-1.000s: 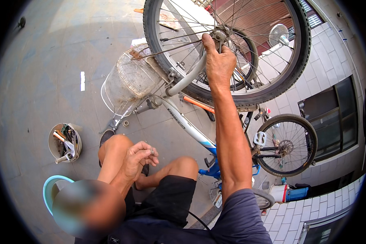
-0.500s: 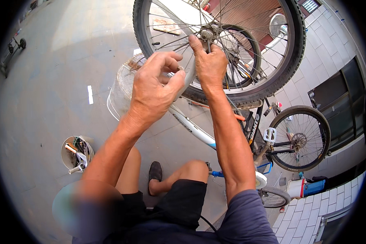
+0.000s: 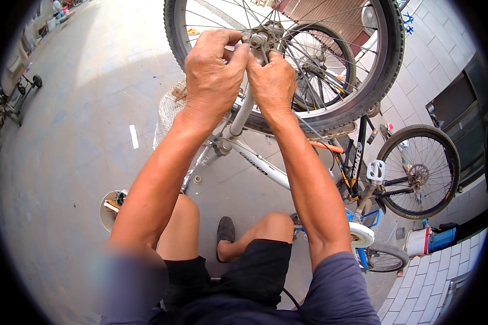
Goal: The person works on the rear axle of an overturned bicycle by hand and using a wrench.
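A bicycle wheel [image 3: 179, 40] with a black tyre stands raised at the top of the view. Its hub and axle end [image 3: 258, 39] face me, fitted at the end of a silver-grey fork leg [image 3: 243, 116]. My left hand [image 3: 212, 73] is closed in a pinch right beside the axle end; what lies between thumb and forefinger is too small and hidden to make out. Just below the hub, my right hand [image 3: 275, 85] grips the fork end, thumb on the left side and fingers on the right. The white bicycle frame [image 3: 263, 167] runs down behind my right forearm.
A mesh basket [image 3: 168, 116] is left of the fork. A tool bucket [image 3: 108, 214] stands on the floor by my left elbow. Another bicycle, its rear wheel [image 3: 419, 172] showing, lies right, beside a white pedal [image 3: 376, 170]. A small ring [image 3: 197, 179] lies on the floor.
My left hand has moved up and right, bringing its pinch to the axle end. The right hand stays at the fork end. The whole view has shifted slightly.
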The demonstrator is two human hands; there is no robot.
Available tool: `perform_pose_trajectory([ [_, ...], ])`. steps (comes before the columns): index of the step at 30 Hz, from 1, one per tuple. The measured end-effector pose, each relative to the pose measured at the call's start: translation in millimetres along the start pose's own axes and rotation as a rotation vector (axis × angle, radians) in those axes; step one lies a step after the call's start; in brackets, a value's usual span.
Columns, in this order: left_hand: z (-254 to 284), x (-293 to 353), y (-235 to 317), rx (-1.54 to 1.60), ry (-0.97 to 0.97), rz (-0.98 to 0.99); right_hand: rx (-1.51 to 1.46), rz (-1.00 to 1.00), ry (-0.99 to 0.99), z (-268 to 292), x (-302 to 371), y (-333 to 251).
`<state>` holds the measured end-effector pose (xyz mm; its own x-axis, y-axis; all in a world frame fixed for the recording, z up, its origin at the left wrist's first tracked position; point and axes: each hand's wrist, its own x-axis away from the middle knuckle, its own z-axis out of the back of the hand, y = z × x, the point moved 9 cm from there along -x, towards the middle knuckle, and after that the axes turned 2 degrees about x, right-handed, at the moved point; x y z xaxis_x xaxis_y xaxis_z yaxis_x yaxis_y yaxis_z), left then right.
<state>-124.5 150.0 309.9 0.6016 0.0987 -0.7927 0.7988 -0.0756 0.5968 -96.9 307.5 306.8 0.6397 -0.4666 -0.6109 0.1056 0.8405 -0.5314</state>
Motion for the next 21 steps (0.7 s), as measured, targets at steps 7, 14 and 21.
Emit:
perform_pose_trajectory([
  [7,-10.1,1.9,4.8,-0.096,0.019,-0.116,-0.009,-0.007,-0.013,1.3,1.3,-1.8],
  [14,-13.0,3.4,11.7,-0.167,0.043,-0.236,-0.005,-0.024,-0.034,1.2,1.4,-1.3],
  [21,-13.6,6.5,9.4,-0.152,0.060,-0.228,-0.011,-0.016,-0.048,-1.2,1.4,1.0],
])
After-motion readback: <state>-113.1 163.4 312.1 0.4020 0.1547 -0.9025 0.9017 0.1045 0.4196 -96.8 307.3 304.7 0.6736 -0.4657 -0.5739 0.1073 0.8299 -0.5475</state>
